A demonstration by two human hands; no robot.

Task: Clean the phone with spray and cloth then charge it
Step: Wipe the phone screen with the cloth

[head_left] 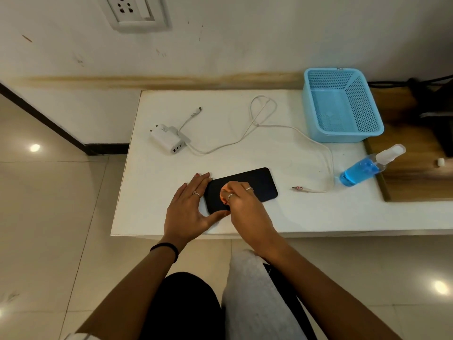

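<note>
White charger adapter (165, 141) lies unplugged at the table's (152, 217) left, its cable (289, 130) trailing right, ready for the charging step. Left hand (187, 208), fingers spread flat, thumb hooked on the near corner, braces the black phone (259, 184) at the table's front so it won't slide. Right hand (241, 201) pinches a small orange cloth (224, 192) against the screen, likely wiping; cloth mostly hidden under the fingers. Empty blue basket (342, 105) behind, blue spray bottle (367, 166) lying aside. Wall socket (133, 11) cut off above.

Both hands (213, 207) on phone (259, 184), orange cloth (224, 193) underneath.
</note>
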